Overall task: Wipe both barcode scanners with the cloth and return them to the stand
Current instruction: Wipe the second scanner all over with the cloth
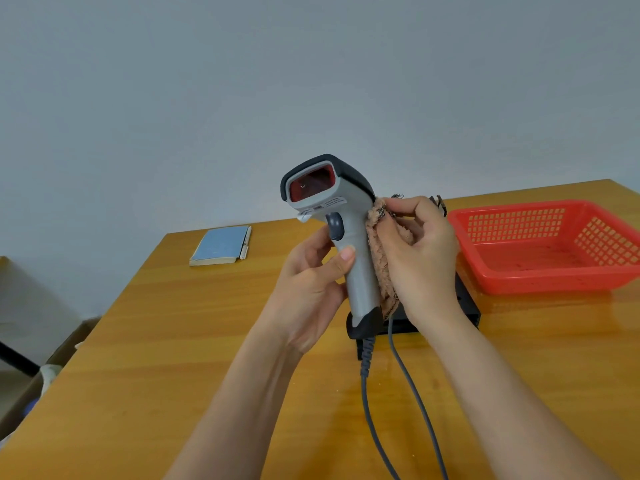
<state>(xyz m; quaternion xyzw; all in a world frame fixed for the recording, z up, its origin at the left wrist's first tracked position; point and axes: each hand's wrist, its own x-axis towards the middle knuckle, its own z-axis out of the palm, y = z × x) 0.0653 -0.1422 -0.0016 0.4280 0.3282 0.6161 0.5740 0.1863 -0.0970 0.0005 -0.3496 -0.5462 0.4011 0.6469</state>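
A grey barcode scanner (349,216) with a black hood and red window stands upright in the air above the table. My left hand (311,285) grips its handle, thumb just below the trigger. My right hand (422,251) holds a brown fluffy cloth (379,247) against the right side of the handle. A grey cable (367,410) hangs from the scanner's black base toward the near edge. A black stand (467,306) lies on the table behind my hands, mostly hidden. A second grey cable (412,386) runs beside the first; no second scanner is visible.
A red plastic basket (540,271) sits at the right on the wooden table (173,358). A blue notebook (221,245) lies at the back left. Cardboard boxes (41,368) stand on the floor beyond the table's left edge.
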